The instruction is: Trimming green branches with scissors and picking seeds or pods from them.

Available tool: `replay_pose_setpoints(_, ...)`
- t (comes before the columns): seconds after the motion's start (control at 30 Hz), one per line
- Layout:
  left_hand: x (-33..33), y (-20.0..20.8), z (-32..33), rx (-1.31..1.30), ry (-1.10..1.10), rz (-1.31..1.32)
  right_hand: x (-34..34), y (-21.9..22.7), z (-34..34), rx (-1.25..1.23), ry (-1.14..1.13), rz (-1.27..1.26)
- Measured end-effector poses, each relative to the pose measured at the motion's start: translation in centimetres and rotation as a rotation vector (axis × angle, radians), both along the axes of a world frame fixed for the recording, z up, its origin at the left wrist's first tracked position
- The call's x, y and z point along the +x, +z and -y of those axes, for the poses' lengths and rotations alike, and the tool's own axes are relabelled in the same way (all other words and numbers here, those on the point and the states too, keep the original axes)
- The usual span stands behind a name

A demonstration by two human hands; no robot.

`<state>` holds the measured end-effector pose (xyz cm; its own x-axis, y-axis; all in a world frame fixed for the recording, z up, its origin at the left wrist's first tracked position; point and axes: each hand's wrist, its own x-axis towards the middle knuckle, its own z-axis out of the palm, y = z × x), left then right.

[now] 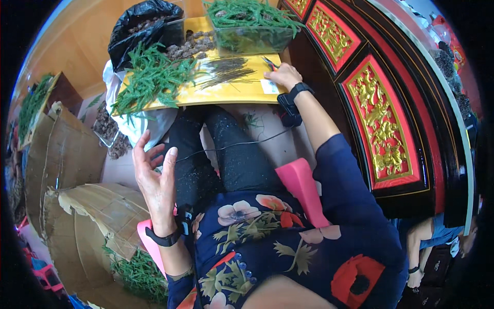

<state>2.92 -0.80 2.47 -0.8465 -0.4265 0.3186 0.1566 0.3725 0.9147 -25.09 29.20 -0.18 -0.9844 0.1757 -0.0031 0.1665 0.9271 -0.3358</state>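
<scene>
My left hand (157,180) is raised to the left of my lap, fingers apart and nothing in it. At the right end of the yellow table (206,98), my right hand (284,76) is closed on a small pair of pliers (269,63), whose jaws point toward the far left; the handles are mostly hidden by the fingers. Beside the pliers lies a bundle of thin dark wire stems (229,71). Green artificial pine sprigs (154,80) are heaped on the table's left side. Brown pine cones (191,45) are piled behind the stems.
A clear bin (252,41) of green sprigs and a black-bagged container (144,31) stand at the back. Cardboard boxes (72,149) are at my left. A dark carved panel (381,123) rises on the right. A black cable (236,147) crosses my lap. Another person's hand (415,278) shows lower right.
</scene>
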Motion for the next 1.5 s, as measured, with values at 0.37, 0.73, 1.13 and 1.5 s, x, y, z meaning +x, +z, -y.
replay_pose_setpoints(0.37, -0.1, -0.6, -0.4, -0.052, -0.031, 0.050, -0.9, -2.6, 2.3, 0.098, 0.004, -0.057)
replay_pose_setpoints(0.73, -0.1, -0.6, -1.0, -0.052, -0.061, 0.066, -0.6, -3.7, 4.0, 0.127, 0.228, -0.425)
replay_pose_setpoints(1.13, -0.2, -0.8, -0.9, -0.020, -0.074, 0.087, -3.1, -4.5, 9.0, 0.158, 0.542, -0.411)
replay_pose_setpoints(1.5, -0.7, -1.0, -1.0, -0.017, -0.089, 0.099, -2.1, -3.7, 8.1, -0.252, 0.471, -0.459)
